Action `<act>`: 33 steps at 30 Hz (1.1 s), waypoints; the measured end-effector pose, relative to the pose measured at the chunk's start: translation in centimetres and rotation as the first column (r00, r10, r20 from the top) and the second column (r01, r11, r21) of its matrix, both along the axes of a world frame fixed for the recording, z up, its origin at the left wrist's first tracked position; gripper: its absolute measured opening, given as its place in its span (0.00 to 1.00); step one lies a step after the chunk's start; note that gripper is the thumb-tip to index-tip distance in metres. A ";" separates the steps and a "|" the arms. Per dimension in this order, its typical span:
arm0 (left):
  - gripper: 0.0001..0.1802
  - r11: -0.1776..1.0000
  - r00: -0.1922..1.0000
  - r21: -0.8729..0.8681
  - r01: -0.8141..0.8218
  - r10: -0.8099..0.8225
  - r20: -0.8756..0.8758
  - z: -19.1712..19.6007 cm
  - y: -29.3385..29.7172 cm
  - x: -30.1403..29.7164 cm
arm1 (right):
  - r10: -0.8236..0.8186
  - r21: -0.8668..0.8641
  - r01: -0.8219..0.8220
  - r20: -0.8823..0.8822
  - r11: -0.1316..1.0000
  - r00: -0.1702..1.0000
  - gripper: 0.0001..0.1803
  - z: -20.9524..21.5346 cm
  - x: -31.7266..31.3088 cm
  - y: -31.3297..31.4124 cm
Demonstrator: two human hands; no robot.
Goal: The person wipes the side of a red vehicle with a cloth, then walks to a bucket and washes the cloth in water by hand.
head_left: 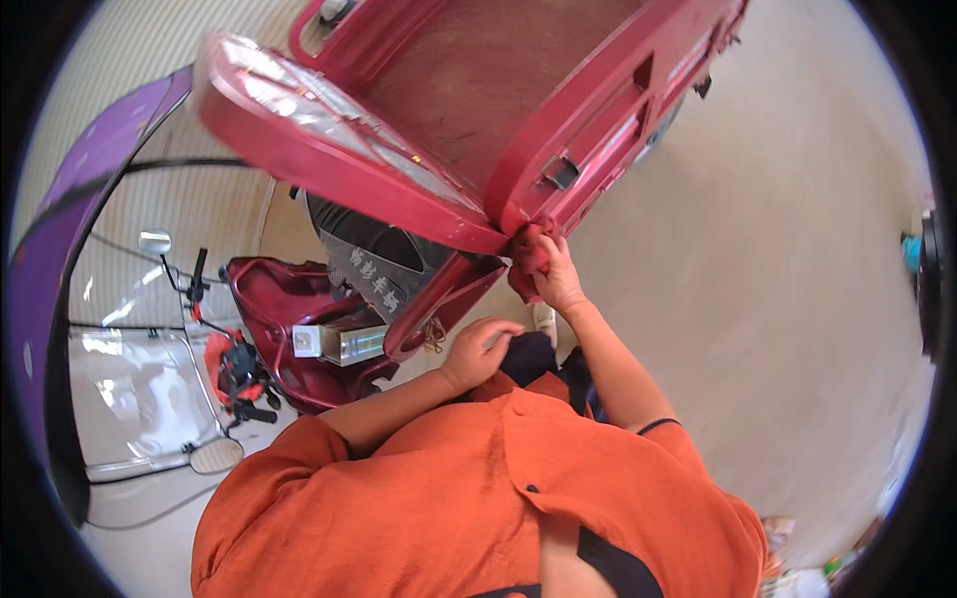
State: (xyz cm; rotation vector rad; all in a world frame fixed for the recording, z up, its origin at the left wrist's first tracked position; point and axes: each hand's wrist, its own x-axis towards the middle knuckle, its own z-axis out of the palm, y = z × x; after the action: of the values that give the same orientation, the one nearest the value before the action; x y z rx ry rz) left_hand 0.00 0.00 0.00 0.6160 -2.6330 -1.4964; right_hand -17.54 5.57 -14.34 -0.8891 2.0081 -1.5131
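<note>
My right hand (558, 279) grips a dark red cloth (528, 261). It presses the cloth against the lower corner of a red cargo tricycle's bed, where the side panel (568, 120) meets the end panel (339, 159). A small dark latch (561, 174) sits on the side panel just above that hand. My left hand (480, 351) rests near my lap with its fingers stretched out and nothing in it. Close to it is the red frame below the seat (374, 249), with a tan cord (433, 337) hanging there.
The tricycle's handlebar (239, 369) and round mirrors (216, 455) are at the left, with a box (354, 345) on the red footwell. A purple canopy (90, 189) and clear windscreen (140, 394) curve along the left edge. Pale floor (778, 269) stretches to the right.
</note>
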 end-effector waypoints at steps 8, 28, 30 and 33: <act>0.09 0.805 0.805 -0.060 -0.591 0.593 0.024 0.7 2.8 14.4 | 0.018 0.084 0.006 -0.284 0.996 0.959 0.25 2.6 0.4 4.2; 0.10 -0.011 -0.022 0.338 -0.941 0.999 -0.031 -2.6 31.9 23.4 | -0.118 -0.442 -0.404 -0.777 0.801 0.618 0.30 29.0 -1.4 -7.6; 0.10 0.071 0.067 0.288 -0.955 0.997 -0.026 -0.5 32.2 23.4 | -0.113 -0.425 -0.407 -0.791 0.808 0.602 0.29 25.4 -2.9 -7.8; 0.09 0.054 0.029 0.332 -0.942 0.996 -0.079 -1.4 34.0 24.3 | 0.133 -0.119 -0.475 -0.877 0.872 0.462 0.32 17.2 -4.1 -3.9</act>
State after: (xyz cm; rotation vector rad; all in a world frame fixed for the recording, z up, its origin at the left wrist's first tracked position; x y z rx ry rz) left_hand 24.29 34.00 -1.40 1.6141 -1.0387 -1.0765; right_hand -21.63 1.65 2.83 -2.4228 1.9373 -1.3258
